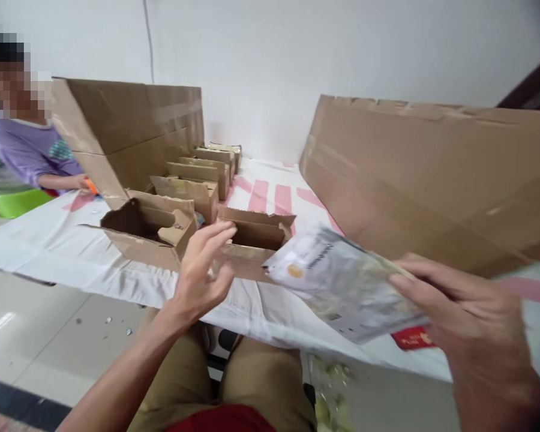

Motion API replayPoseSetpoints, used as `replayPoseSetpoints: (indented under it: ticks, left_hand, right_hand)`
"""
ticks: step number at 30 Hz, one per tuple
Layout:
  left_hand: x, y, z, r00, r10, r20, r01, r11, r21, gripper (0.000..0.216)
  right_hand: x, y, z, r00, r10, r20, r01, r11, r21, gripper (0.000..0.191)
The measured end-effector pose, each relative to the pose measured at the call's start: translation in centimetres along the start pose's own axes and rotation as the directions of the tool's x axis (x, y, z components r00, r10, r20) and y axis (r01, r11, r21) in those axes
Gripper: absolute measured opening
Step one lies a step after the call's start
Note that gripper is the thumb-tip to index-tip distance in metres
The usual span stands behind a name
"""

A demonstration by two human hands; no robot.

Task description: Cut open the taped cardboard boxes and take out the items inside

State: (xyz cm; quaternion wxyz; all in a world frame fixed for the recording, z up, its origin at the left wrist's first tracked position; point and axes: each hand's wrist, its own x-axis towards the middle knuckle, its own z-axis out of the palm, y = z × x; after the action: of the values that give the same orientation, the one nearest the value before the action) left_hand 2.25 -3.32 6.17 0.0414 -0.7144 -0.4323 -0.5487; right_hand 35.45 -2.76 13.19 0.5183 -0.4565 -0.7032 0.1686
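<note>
Your right hand (472, 306) is closed on one end of a silvery-white pouch (342, 288), with your thumb lying on the pouch's upper face near its edge. The pouch reaches out from your fingers toward the left, its printed side up and slightly blurred, and its far corner overlaps the front right of a small open cardboard box (247, 264) in view; you cannot tell from here whether the two touch.

Your left hand (204, 270) is partly open, fingers loosely extended together and your thumb set apart from them. Its fingertips are at the left end of that same box, though contact there cannot be made out. The gap between your left hand and the pouch is spanned by the box's front wall.

Just left of your left hand sits another open box (139, 249), and more small boxes (184, 191) stand in a row behind it, beside a tall cardboard panel (139, 114). A red packet (411, 338) lies on the cloth-covered counter (150, 282), partly hidden below the pouch, near your right hand. A second large cardboard panel (432, 180) stands beyond that hand.
</note>
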Motion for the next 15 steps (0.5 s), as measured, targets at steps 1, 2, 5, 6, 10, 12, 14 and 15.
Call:
replayPoseSetpoints:
  ticks: [1, 2, 5, 6, 10, 12, 14, 15]
  left_hand:
    - [-1.1, 0.5, -1.0, 0.995, -0.096, 0.028, 0.099, 0.987, -0.128, 0.049]
    - [-1.9, 1.0, -1.8, 0.981, -0.187, 0.060, 0.195, 0.952, -0.235, 0.049]
    - [-2.9, 2.2, -2.9, 0.896, -0.363, 0.256, 0.444, 0.748, -0.494, 0.077]
    - [-2.8, 2.6, -2.8, 0.863, -0.391, 0.319, 0.505, 0.665, -0.550, 0.087]
    - [-1.9, 2.9, -2.6, 0.744, -0.519, 0.420, 0.655, 0.448, -0.608, 0.074]
    - [-1.9, 2.7, -2.8, 0.708, -0.583, 0.398, 0.672, 0.386, -0.632, 0.060]
    - [-2.1, 2.4, -3.2, 0.700, -0.613, 0.367, 0.648, 0.326, -0.689, 0.057]
    - [-2.1, 2.2, -3.4, 0.701, -0.617, 0.358, 0.632, 0.305, -0.712, 0.057]
  right_hand:
    - [0.4, -0.1, 0.6, 0.998, -0.024, 0.050, 0.023, 0.999, 0.034, 0.008]
    - [0.8, -0.4, 1.2, 0.994, -0.035, 0.106, 0.028, 0.997, 0.070, 0.009]
    - [2.1, -2.2, 3.1, 0.965, -0.051, 0.257, 0.006, 0.985, 0.175, 0.012]
    - [2.5, -3.0, 3.8, 0.954, -0.054, 0.294, -0.008, 0.979, 0.204, 0.013]
    - [4.1, -5.3, 5.7, 0.933, -0.030, 0.360, -0.083, 0.952, 0.296, 0.022]
    - [4.5, -5.1, 6.0, 0.919, -0.014, 0.393, -0.153, 0.908, 0.390, 0.038]
    - [4.2, -4.3, 6.2, 0.893, -0.023, 0.450, -0.214, 0.856, 0.470, 0.062]
    - [3.8, -4.0, 6.2, 0.875, -0.032, 0.483, -0.234, 0.845, 0.481, 0.068]
